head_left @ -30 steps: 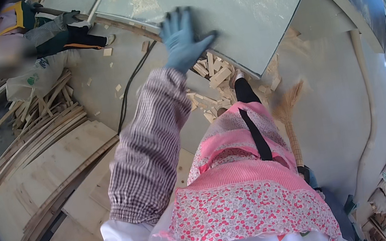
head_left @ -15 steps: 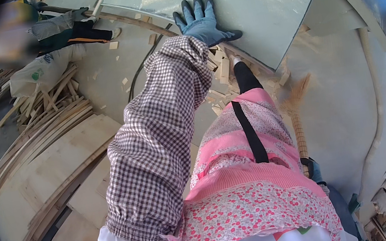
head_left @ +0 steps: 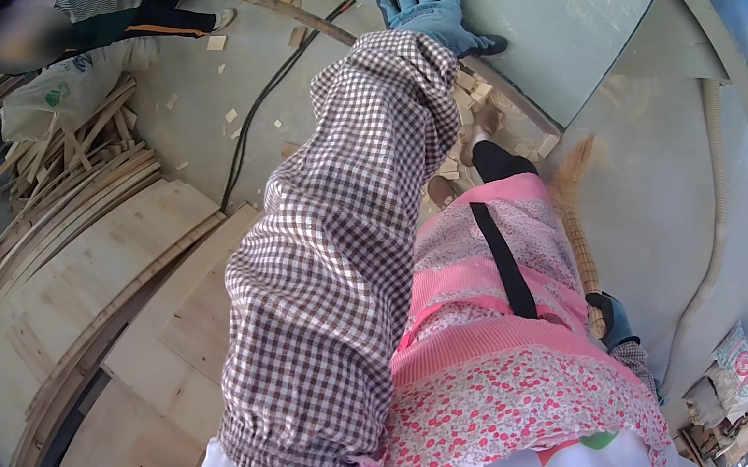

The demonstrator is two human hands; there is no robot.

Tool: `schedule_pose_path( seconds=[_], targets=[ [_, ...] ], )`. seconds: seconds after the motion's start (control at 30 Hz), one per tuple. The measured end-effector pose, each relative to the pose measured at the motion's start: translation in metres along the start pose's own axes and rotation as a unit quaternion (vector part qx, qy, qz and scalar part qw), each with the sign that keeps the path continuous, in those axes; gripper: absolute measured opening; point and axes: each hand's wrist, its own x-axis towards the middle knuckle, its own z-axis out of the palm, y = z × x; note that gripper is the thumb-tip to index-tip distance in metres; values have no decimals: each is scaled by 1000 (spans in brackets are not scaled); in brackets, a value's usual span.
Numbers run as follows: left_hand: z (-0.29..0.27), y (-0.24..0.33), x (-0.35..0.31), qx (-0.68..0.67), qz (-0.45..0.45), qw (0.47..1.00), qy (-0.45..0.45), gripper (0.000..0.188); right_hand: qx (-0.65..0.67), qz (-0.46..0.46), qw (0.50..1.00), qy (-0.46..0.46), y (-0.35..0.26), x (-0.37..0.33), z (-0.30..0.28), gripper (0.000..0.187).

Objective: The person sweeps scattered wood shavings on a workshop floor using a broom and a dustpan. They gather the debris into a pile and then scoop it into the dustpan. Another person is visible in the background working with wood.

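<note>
My left hand (head_left: pixel 438 20), in a blue glove with dark fingertips, lies spread on the near edge of a dusty grey-green tabletop (head_left: pixel 565 17). Its fingers are stretched out and hold nothing. Down at my right side, my right hand (head_left: pixel 615 320), gloved the same way, is wrapped round the handle of a straw broom (head_left: pixel 576 226). The broom's bristles fan out near the table's corner. Part of the right hand is hidden behind the pink floral apron (head_left: pixel 517 397).
Wood offcuts (head_left: pixel 479 92) lie beneath the table edge by my feet. At left are curved plywood sheets (head_left: pixel 99 287), thin wood strips and a white sack (head_left: pixel 63 92). A black cable (head_left: pixel 268 89) crosses the floor. Another person's legs (head_left: pixel 174 19) show far left; a hose (head_left: pixel 719 218) runs at right.
The view has shifted, and the left hand appears farther right and higher, still flat on the tabletop. More of my shoes and of the right hand on the broom now shows.
</note>
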Motion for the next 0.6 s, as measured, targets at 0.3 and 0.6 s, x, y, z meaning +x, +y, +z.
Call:
schedule_pose_path(
  seconds=[0.3, 0.6],
  targets=[
    [10, 3, 12, 0, 17, 999, 38, 107, -77, -48, 996, 18, -1, 29, 14, 14],
    [-31, 13, 2, -44, -25, 994, -94, 108, 33, 68, 997, -7, -33, 15, 13, 16]
  ],
)
